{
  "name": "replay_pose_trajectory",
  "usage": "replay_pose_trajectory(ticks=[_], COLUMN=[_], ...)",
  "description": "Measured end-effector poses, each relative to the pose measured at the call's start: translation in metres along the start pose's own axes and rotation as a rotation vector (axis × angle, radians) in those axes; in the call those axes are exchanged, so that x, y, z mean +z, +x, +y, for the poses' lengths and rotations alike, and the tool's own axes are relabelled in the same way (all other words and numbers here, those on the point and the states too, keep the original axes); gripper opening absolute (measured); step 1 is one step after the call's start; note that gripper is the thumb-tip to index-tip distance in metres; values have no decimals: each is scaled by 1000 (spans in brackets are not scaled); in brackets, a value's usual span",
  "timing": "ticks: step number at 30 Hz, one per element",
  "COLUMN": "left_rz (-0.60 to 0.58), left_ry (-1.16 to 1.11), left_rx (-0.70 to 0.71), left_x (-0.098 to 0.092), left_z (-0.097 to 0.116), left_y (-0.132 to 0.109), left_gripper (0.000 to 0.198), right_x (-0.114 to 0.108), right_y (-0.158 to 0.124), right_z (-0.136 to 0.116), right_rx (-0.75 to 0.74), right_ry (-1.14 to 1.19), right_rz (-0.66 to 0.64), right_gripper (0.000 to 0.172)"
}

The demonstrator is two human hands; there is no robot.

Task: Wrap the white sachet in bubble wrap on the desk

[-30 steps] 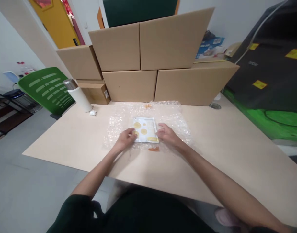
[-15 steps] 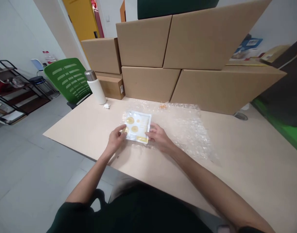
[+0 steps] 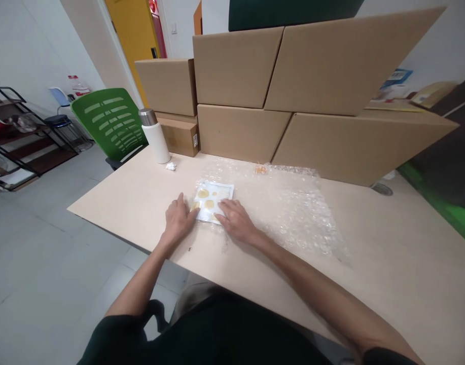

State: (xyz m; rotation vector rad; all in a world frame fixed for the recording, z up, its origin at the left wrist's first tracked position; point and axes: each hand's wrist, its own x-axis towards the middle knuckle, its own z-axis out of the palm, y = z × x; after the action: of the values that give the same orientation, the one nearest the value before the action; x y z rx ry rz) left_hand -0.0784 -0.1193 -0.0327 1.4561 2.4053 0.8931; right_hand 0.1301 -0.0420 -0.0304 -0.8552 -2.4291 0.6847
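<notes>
A flat white packet [image 3: 210, 197] printed with yellow circles lies on clear bubble wrap [image 3: 304, 218] on the table. At its lower left edge is my left hand [image 3: 178, 219], open, the thumb touching the packet's corner and the other fingers out on the table side. My right hand [image 3: 236, 219] rests over the packet's lower right part, fingers stretched across its face, hiding that corner. Most of the bubble wrap spreads to the right of the packet, beyond my right hand.
A white thermos [image 3: 156, 139] with a steel cap stands at the table's back left, a crumpled white scrap [image 3: 171, 166] beside it. Stacked cardboard boxes [image 3: 243, 132] line the back. Something orange [image 3: 260, 170] lies near the wrap's far edge. A green chair [image 3: 108, 121] is behind the table.
The packet has gone from held up between both hands to lying on the bubble wrap. My right hand has shifted from its right edge onto its face; my left fingers have loosened.
</notes>
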Motion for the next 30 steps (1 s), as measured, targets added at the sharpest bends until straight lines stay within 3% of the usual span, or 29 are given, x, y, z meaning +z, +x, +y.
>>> replay_pose_trajectory(ticks=[4,6,8,12,15,17,20,22,25,27,30], left_rz=[-140,-143,-132,-230,-398,-473,-494,-465,-424,-412,-254], left_ry=[-480,-709,-793,-660,-404,-178,85,190,251,208,20], left_rx=[-143,-110,7,280,441,484,546,612,672,658,483], left_x=[-1,-4,-8,-8,10,27,48,56,60,62,61], left_z=[5,20,41,90,117,128,136,139,139,135,121], left_y=[8,6,1,-12,-18,-22,-27,-31,-35,-35,-26], left_gripper=[76,66,58,61,69,65,56,52,47,43,50], right_x=[6,3,-6,-33,-51,-61,-72,-77,-77,-73,-66], right_y=[3,4,3,-9,-24,-36,-53,-61,-62,-56,-45], right_z=[-10,-11,-9,4,18,28,45,54,62,62,57], right_rx=[10,26,98,461,634,687,698,653,438,290,239], right_ry=[-12,127,360,953,1253,1324,1203,940,459,283,209], right_rz=[-36,-7,14,-15,8,74,146,246,441,392,201], right_gripper=[40,46,51,60,58,51,45,44,45,44,42])
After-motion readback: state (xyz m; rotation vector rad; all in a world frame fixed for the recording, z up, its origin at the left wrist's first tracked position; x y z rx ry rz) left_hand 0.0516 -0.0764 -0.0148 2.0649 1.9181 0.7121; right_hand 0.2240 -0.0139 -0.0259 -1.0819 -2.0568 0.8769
